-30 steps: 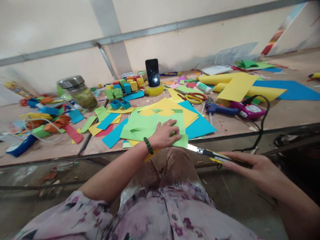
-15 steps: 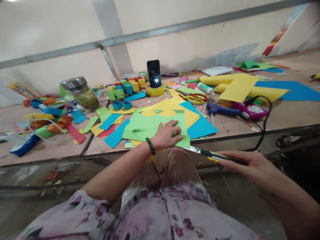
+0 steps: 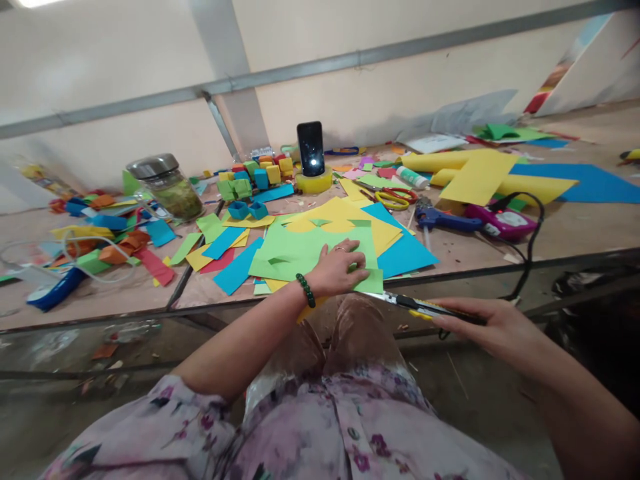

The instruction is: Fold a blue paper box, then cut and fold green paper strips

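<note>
A light green paper sheet [image 3: 295, 250] with cut-outs along its far edge lies on yellow and blue sheets at the table's front edge. My left hand [image 3: 341, 267] rests on its right part, fingers apart and slightly bent, a green bead bracelet at the wrist. In my right hand [image 3: 480, 320], to the right and off the table's edge, is a utility knife [image 3: 420, 307]. Its blade points left and meets the sheet's near right corner; the tip is hidden at the paper.
A blue glue gun [image 3: 447, 220], a magenta device [image 3: 507, 223] with a black cable and scissors [image 3: 395, 198] lie right. A phone [image 3: 311, 148] stands behind on a yellow tape roll. A glass jar [image 3: 167, 190], paper strips and folded paper pieces are left.
The view has shifted slightly. My right hand and the knife have moved a little to the left; my left hand stays on the green sheet.
</note>
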Motion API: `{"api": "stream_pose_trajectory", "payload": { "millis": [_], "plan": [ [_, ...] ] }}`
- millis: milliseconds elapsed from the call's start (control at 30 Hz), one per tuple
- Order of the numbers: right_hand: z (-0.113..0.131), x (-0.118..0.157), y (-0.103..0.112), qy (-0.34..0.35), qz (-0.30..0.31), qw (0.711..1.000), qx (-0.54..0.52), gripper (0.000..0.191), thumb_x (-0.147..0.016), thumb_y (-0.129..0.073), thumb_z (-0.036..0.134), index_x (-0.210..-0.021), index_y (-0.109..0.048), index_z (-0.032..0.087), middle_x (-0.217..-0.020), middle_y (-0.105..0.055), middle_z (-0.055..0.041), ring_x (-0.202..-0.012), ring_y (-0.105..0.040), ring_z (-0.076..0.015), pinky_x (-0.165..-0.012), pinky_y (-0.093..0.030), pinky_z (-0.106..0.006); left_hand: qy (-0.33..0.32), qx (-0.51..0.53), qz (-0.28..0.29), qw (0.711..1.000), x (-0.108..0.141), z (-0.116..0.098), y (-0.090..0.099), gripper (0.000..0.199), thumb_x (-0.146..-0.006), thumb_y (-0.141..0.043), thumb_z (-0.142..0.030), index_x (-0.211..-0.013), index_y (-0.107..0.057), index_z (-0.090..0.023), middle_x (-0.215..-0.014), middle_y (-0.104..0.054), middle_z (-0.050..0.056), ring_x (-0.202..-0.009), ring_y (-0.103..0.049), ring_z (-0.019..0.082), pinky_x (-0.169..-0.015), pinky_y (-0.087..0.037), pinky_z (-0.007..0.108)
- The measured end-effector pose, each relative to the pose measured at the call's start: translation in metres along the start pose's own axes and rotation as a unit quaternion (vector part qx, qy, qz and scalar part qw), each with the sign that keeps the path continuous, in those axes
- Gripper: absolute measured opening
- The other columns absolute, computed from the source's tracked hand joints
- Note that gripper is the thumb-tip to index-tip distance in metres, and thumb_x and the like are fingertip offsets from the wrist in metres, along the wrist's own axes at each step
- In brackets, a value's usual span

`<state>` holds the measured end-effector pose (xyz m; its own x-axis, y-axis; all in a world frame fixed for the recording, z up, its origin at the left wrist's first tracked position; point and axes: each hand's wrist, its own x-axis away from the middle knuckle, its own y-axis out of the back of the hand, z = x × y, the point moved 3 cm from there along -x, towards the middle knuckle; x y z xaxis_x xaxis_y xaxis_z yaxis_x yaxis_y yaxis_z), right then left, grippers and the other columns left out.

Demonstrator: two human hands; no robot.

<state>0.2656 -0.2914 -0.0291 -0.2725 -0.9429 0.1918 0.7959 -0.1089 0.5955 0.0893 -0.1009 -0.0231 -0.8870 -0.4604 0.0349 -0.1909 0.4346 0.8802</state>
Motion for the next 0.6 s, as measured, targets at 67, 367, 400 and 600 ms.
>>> {"api": "stream_pose_trajectory", "payload": {
  "millis": [67,367,400,600],
  "plan": [
    [0.002,0.0,-0.001,0.001,0.003,1.0,-0.006,0.044,-0.072,-0.068,0.053,-0.103,-0.076,0.022,-0.105,-0.074,-0.0036,-0.101,-0.066,-0.0297,-0.09,-0.051,-0.033,0.003,-0.003,0.0,1.0,0.0,0.0,0.0,0.021,-0.09,-0.048,-0.041,-0.09,-0.058,-0.022,-0.152,-0.034,0.01,-0.143,-0.024,0.027,-0.109,-0.015,0.065],
    [-0.001,0.006,0.002,-0.032,-0.025,0.999,-0.016,0.046,-0.069,-0.07,0.054,-0.1,-0.078,0.021,-0.102,-0.075,-0.005,-0.096,-0.067,-0.0287,-0.085,-0.053,-0.032,0.011,0.013,-0.012,1.0,-0.004,-0.001,0.0,0.02,-0.089,-0.049,-0.038,-0.088,-0.059,-0.022,-0.145,-0.043,0.008,-0.14,-0.03,0.028,-0.107,-0.02,0.066],
    [-0.004,0.007,0.004,-0.039,-0.036,0.998,-0.018,0.047,-0.068,-0.07,0.055,-0.099,-0.078,0.021,-0.099,-0.076,-0.0055,-0.093,-0.068,-0.0288,-0.082,-0.054,-0.032,0.015,0.018,-0.011,1.0,-0.007,-0.003,-0.001,0.019,-0.089,-0.049,-0.038,-0.088,-0.06,-0.022,-0.143,-0.045,0.008,-0.139,-0.031,0.028,-0.107,-0.023,0.065],
    [-0.022,0.008,0.02,-0.048,-0.088,0.995,0.01,0.05,-0.062,-0.072,0.056,-0.096,-0.078,0.021,-0.097,-0.076,-0.0057,-0.092,-0.067,-0.0297,-0.082,-0.053,-0.034,0.063,0.025,-0.033,0.997,-0.029,-0.02,-0.002,0.02,-0.086,-0.054,-0.039,-0.09,-0.064,-0.022,-0.135,-0.051,0.009,-0.13,-0.042,0.028,-0.105,-0.033,0.059]
  ]
}}
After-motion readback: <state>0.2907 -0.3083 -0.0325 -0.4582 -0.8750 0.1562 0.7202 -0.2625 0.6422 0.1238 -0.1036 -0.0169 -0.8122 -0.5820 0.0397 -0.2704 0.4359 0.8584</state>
